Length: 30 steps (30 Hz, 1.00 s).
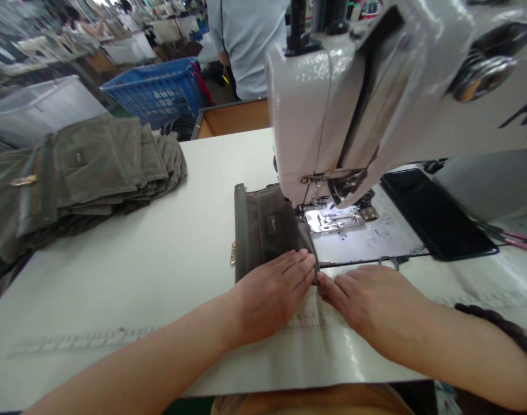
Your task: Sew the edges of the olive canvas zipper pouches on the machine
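An olive-brown fabric pouch piece (269, 236) lies under the needle area of a white sewing machine (315, 115). It bears a small dark label (273, 225) and a gold-coloured metal zip pull (232, 253) at its left edge. My left hand (280, 291) rests flat on the near part of the piece, fingers stretched out. At the near right corner, my right hand (358, 294) has its fingers bent and closed at the fabric's edge; its thumb is hidden. The edge nearest the machine runs beside the metal presser foot and plate (332, 220).
A pile of similar olive pieces (103, 161) lies at the left of the white table (203, 213). Right of the needle are a black phone (440, 216) and pink-handled scissors (514, 237). A blue crate (155, 89) and a person in a grey shirt (252, 46) are beyond.
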Tool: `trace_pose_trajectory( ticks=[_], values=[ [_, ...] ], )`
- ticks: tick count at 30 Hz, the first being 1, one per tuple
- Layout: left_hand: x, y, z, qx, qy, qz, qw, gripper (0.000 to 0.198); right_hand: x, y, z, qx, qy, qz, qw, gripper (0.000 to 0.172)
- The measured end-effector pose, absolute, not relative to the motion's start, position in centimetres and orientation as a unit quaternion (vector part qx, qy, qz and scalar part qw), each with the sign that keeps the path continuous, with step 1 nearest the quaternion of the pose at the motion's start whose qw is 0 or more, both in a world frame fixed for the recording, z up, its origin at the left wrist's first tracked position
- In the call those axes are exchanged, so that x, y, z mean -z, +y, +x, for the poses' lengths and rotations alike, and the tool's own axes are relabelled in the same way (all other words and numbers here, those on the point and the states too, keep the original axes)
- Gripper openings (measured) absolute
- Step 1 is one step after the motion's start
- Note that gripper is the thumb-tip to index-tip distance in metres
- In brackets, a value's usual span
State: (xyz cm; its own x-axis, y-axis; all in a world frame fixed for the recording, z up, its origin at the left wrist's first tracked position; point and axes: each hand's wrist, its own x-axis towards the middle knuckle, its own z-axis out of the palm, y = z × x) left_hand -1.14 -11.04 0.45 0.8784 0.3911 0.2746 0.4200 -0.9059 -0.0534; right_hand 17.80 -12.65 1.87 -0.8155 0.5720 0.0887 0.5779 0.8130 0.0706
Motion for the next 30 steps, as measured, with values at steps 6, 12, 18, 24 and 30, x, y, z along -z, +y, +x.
trace_pose_trajectory(
  ticks=[6,12,18,24,30],
  values=[
    [0.2,-9.5,-1.5,0.118,-0.203,-0.969,0.071,0.032,-1.9,-11.1,17.5,0.044,-0.947,-0.319,-0.001,0.014],
    [0.3,-7.9,-1.8,0.103,-0.21,-0.97,0.064,0.028,-0.9,-9.9,17.7,0.056,-0.942,-0.33,-0.028,0.025],
    [-0.3,-6.4,-1.8,0.089,-0.245,-0.965,0.014,0.024,0.0,-9.1,18.0,0.088,-0.936,-0.34,0.005,0.03],
    [0.0,-5.3,-2.2,0.121,-0.231,-0.965,0.017,0.018,0.6,-8.6,18.2,0.122,-0.94,-0.315,0.04,0.045],
    [0.0,-4.1,-2.1,0.118,-0.238,-0.963,0.043,0.016,0.9,-8.5,18.2,0.117,-0.938,-0.319,0.065,0.049]
  ],
)
